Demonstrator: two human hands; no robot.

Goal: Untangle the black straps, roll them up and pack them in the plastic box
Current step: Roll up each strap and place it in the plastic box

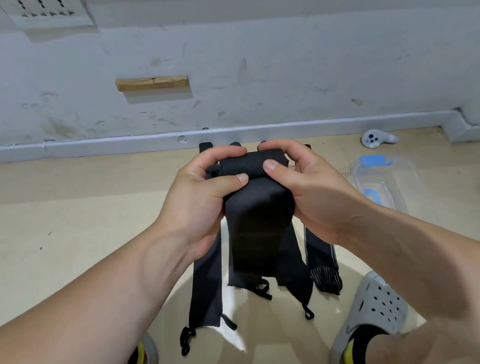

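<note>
A: How is the left side held?
B: One end of the roll is gripped by the left hand [202, 205], with the fingers curled over the top and the thumb pressed on the front. This is judged to be done so that the wound part is kept tight.
A: And the strap itself?
B: The black strap [260, 228] is held between the hands, above the floor [56, 236]. Its upper part is wound into a short roll and a flat, matte tail is left hanging. The fabric looks soft and woven. More black straps [207, 293] are laid out beneath it, with small loops at their ends.
A: The right side?
B: The other end of the roll is pinched by the right hand [311, 197] in a mirrored grip, so even turning is allowed.
A: Where is it to be packed?
B: The plastic box [385, 184] — clear, with blue on it — is set on the floor to the right. No strap can be made out in it.
</note>
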